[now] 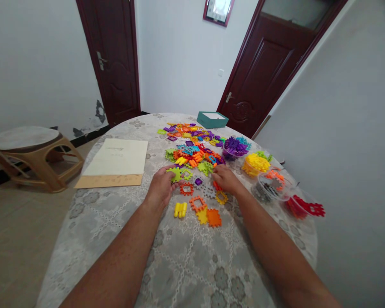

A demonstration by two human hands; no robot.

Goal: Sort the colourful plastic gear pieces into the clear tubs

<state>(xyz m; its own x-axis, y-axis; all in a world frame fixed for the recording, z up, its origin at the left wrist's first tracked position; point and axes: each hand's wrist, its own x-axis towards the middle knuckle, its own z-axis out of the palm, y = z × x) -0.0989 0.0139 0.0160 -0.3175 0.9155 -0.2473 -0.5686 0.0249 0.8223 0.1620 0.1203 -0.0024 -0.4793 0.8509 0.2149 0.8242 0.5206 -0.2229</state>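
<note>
My left hand (163, 185) is closed around a lime-green toothed building piece (176, 174), left of a loose heap of plastic building pieces (189, 152). My right hand (225, 179) is at the right edge of the heap, fingers curled down by a red piece (217, 186); whether it grips that piece is hidden. Between the hands lie a purple piece (198, 182) and a red-orange square frame (186, 189). Nearer to me are an orange frame (197, 203), a solid orange square (214, 217) and yellow peg-like pieces (180, 210).
Clear tubs along the right hold sorted pieces: purple (235, 147), yellow (256, 164), grey (269, 188) and red (303, 207). A green box (212, 120) stands at the table's far edge. Paper sheets (115, 158) lie on the left; a stool (32, 158) is beyond the table.
</note>
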